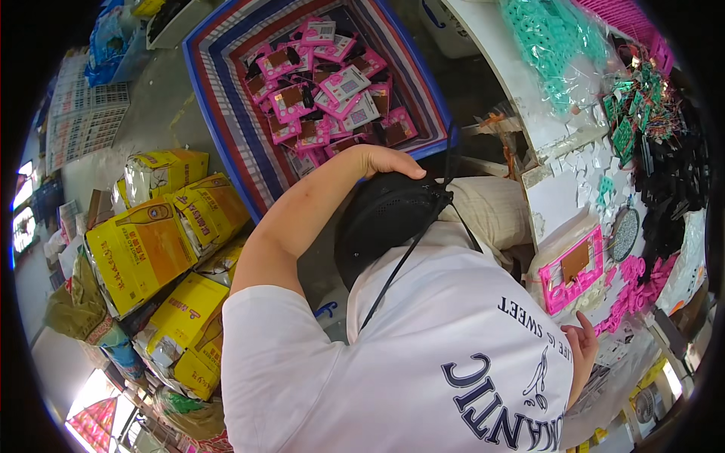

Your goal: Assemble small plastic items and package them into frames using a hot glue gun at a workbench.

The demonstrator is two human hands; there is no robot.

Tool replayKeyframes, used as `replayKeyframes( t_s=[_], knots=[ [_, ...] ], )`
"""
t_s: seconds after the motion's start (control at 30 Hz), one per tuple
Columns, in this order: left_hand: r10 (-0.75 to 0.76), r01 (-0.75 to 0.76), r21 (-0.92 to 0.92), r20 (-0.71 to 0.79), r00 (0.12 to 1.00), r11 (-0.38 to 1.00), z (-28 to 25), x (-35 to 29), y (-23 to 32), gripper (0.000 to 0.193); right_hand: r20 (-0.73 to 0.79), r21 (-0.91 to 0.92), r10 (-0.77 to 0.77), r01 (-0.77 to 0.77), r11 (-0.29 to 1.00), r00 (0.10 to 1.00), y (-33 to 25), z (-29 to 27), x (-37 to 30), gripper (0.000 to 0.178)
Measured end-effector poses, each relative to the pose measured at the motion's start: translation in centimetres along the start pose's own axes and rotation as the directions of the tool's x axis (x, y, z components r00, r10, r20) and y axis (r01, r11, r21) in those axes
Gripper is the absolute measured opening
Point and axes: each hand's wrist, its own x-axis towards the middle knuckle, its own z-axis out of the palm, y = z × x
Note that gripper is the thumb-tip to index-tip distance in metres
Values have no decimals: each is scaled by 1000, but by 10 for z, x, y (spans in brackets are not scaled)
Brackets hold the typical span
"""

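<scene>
My left arm bends across my front. At its end my left hand (389,161) grips the upper edge of a black rounded bag-like thing (377,219) with small holes and a thin cord; its thumb shows, and the other fingers are mostly hidden. My right hand (581,347) is beside the worktable's near edge, its fingers apart and nothing visible in them. Just beyond that hand lies a pink plastic frame (572,269) with a brown panel inside. Pink plastic pieces (638,291) are heaped to its right.
A blue-rimmed basket (208,113) on the floor holds several pink-and-brown assemblies (291,102). Yellow cartons (140,249) are stacked at left. The white worktable (563,177) carries bagged green pieces (551,45), wired boards (638,113) and black strips (664,170).
</scene>
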Motion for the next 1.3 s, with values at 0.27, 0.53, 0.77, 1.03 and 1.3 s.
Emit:
replayKeyframes(
  t_s=[0.27, 0.53, 0.77, 1.03, 1.3],
  knots=[
    [34, -38, -57, -72, 997, 998, -12, 15, -29, 56, 39, -33, -39, 41, 999, 998, -25, 24, 7, 51],
    [-34, 26, -45, -180, 983, 999, 8, 15, -14, 58, 160, -102, -105, 122, 987, 981, -57, 65, 10, 52],
    [86, 29, 297, -369, 926, 954, 25, 12, -6, 70, 179, -115, -133, 155, 981, 975, -51, 63, 13, 52],
    [181, 2, 356, -480, 858, 934, 33, 20, -5, 55, 169, -119, -134, 155, 981, 976, -52, 70, 12, 55],
    [184, 34, 374, -530, 828, 927, 36, 22, -6, 48, 174, -126, -152, 175, 976, 973, -47, 66, 14, 52]
  ],
)
